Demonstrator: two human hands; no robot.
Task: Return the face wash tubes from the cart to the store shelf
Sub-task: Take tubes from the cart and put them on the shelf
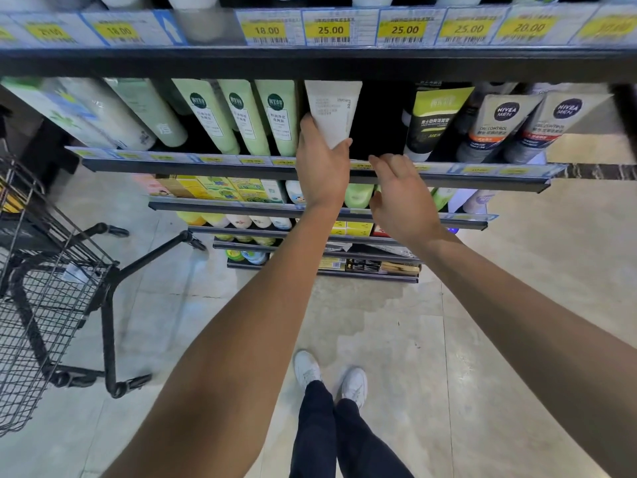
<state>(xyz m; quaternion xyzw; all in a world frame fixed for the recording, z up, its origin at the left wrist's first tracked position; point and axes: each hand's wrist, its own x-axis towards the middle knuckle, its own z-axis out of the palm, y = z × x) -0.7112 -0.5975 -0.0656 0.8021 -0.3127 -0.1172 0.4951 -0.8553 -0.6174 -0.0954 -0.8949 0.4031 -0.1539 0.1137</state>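
A white tube (333, 112) is held by the left hand (322, 167), fingers wrapped round its lower end, and is set into the dark gap on the shelf (241, 165) between the green tubes (279, 119) on the left and the men's tubes (431, 125) on the right. The right hand (401, 196) is kept relaxed and empty just beside the shelf edge. If the tube is let go while tilted, a fall sideways into the gap or off the lip seems likely. The cart (51, 288) is seen near left.
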